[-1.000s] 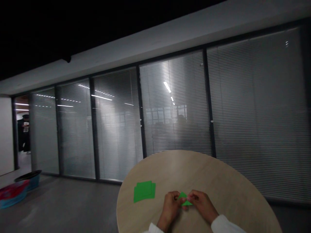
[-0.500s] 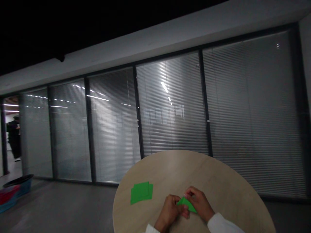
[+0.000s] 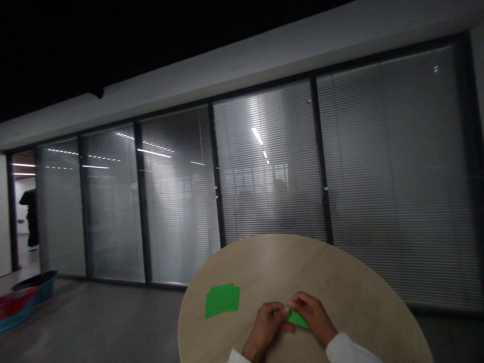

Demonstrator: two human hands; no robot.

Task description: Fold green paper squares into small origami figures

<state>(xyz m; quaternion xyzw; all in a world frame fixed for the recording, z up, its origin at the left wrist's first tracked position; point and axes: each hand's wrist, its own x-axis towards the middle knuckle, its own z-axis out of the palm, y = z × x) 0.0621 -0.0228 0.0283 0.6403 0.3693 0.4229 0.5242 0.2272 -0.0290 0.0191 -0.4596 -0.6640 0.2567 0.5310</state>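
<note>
A small folded piece of green paper (image 3: 297, 319) is held just above the near part of the round table. My left hand (image 3: 266, 326) pinches its left side, with thumb and fingers closed on it. My right hand (image 3: 312, 313) grips its upper edge from the right, fingertips close to those of the left. Part of the paper is hidden behind the fingers. To the left of my hands lies a small stack of flat green paper sheets (image 3: 222, 299), slightly out of line with each other.
The round wooden table (image 3: 272, 257) stands before a glass partition (image 3: 270, 166) with blinds. On the floor at far left are a dark basin (image 3: 44, 287) and a red and blue one (image 3: 17, 308). A person in dark clothes (image 3: 32, 217) stands beyond the doorway.
My left fingers have shifted up to the paper's top edge, nearer the right fingertips, and less of the green shows. The person in the doorway has changed posture. The view has shifted slightly.
</note>
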